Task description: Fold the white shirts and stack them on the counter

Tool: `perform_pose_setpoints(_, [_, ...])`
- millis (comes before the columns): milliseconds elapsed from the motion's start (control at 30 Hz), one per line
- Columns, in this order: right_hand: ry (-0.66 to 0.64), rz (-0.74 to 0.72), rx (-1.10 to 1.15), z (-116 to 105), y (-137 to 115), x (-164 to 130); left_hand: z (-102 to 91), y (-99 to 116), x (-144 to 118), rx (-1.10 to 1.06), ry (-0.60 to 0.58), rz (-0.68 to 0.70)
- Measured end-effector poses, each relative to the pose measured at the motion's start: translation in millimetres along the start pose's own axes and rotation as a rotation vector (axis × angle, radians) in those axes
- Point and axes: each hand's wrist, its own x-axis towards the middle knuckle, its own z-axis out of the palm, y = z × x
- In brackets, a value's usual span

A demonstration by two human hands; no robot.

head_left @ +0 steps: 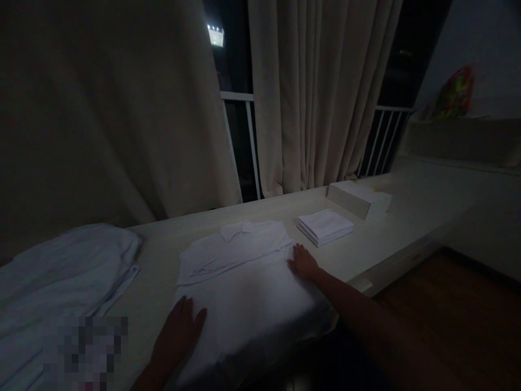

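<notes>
- The scene is dimly lit throughout, and grain is seen in the dark areas.
- One small bright lamp (215,36) is seen through the dark window; it is blown out to glare.
- Faint light is caught by the white folded shirt (244,271) and the pale long counter (391,228).
- The lower right corner is lost in shadow.
- Straight lines are bent towards the edges.
- A pixelated patch (85,347) is seen at lower left.

Counts, taken from the white shirt (244,271) spread mid-counter:
- Shirts laid flat: one.
- Hands on it: two, left hand (177,334) on its near-left edge, right hand (303,263) on its right edge.
- Folded stacks (324,226): one, right of the shirt.
- Loose white heaps (61,277): one, left of it.
- Boxes (358,198): one, beyond the stack.
- Curtains (317,92): two panels behind.
</notes>
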Motion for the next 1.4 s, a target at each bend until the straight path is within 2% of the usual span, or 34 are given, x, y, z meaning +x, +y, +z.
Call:
perform_pose_setpoints(133, [-0.026,0.003,0.004,18.9,-6.7,16.9,19.3,-5.0,29.2,-0.035,0.010,0.002])
perform_pose_setpoints(300, [0.044,0.034,-0.022,41.1,-10.9,14.2,27.0,-0.3,36.9,0.048,0.127,0.071])
perform_pose_setpoints(500, [0.030,0.032,-0.026,42.1,-7.3,24.5,6.9,7.4,36.7,0.068,0.089,0.088])
perform_pose_setpoints(633, [0.005,0.020,-0.014,40.2,-5.8,35.1,-7.9,16.5,40.9,0.048,0.074,0.049])
perform_pose_setpoints(767, [-0.008,0.007,-0.023,42.8,-4.6,45.3,-10.5,19.9,48.0,0.045,0.093,0.047])
perform_pose_setpoints(900, [0.013,-0.005,-0.040,46.6,-2.1,58.8,-2.5,14.8,63.4,0.065,0.103,0.039])
perform_pose_setpoints(1067, [0.010,-0.001,-0.065,49.8,-0.2,78.4,17.3,4.7,91.1,0.131,0.106,0.095])
perform_pose_setpoints(1233, [0.018,-0.005,-0.063,54.6,2.6,100.2,35.5,-4.3,117.2,0.115,0.131,0.034])
perform_pose_setpoints(1400, [-0.029,-0.002,-0.049,48.8,2.8,122.0,36.5,-3.0,138.6,0.083,0.132,0.057])
